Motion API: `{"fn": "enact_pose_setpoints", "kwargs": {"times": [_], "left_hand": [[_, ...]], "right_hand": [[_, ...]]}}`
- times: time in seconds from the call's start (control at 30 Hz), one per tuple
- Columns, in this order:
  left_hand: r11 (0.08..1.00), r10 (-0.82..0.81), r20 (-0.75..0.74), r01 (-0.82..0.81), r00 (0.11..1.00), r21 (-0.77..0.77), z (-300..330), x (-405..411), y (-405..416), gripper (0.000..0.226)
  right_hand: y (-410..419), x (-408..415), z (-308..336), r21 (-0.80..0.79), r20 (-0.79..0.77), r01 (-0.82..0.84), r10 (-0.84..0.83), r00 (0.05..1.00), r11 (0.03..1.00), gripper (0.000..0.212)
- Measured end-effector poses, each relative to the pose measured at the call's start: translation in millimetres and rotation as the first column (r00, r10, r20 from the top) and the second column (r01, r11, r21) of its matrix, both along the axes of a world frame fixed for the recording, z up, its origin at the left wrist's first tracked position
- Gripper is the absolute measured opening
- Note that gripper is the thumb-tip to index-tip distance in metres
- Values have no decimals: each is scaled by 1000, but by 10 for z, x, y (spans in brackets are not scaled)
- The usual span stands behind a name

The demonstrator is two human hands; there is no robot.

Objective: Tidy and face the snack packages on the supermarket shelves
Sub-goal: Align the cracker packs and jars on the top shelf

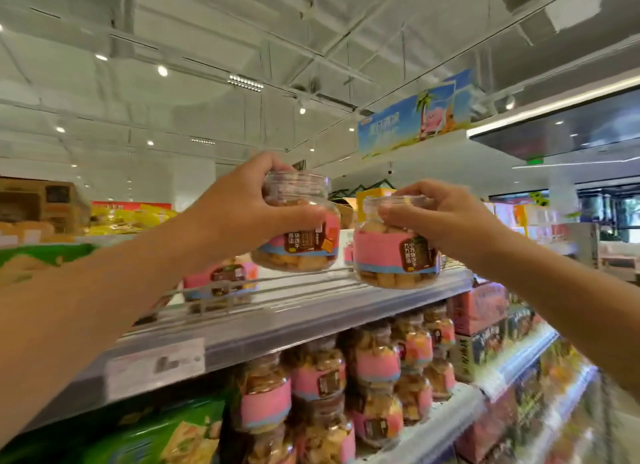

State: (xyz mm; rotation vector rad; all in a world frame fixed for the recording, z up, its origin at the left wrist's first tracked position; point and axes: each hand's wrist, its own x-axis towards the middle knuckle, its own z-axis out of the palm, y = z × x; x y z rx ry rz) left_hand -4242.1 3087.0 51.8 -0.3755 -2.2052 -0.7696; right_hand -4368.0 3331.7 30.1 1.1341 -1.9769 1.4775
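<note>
Two hands are each gripping one clear biscuit jar above the top shelf (346, 301): left hand (242, 207) clutching the left jar (298, 238), right hand (440, 217) clasping the right jar (394, 255). A third jar (221, 276) is standing far left.

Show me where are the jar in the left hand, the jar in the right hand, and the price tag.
Left-hand jar (301, 245): head view, label.
Right-hand jar (391, 252): head view, pink label.
Price tag (156, 366): head view, centre.

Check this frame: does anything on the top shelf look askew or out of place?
Mostly the jar in the left hand: that biscuit jar is tilted and lifted off the top shelf. The right hand holds a second jar nearly upright at the shelf edge. Another jar sits alone further left. No spills or damage visible.
</note>
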Motion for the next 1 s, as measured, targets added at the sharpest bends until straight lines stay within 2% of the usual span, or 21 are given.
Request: {"fn": "enact_pose_setpoints", "kwargs": {"times": [0.23,0.37,0.5,0.7,0.87,1.0], "left_hand": [[992,127,0,-127,992,6,-50,-795,529,73],[982,188,35,-189,981,6,-33,-979,567,74],[964,265,23,-265,964,-10,10,-1036,498,75],[908,401,27,-393,916,-146,146,-973,273,76],[834,515,61,-484,855,-264,230,-992,110,64],[788,584,88,-538,807,-298,149,-1106,56,60]], "right_hand": [[500,-803,-103,49,25,-79,78,997,996,56],[455,-1083,-69,50,33,-144,143,989,988,66],[244,-1233,-8,27,7,-190,190,982,981,57],[-177,-1279,134,38,-87,-172,175,981,984,57],[-479,-1308,180,72,-96,-132,139,986,989,64],[-657,-1380,71,103,-103,-70,81,991,992,49]]}}
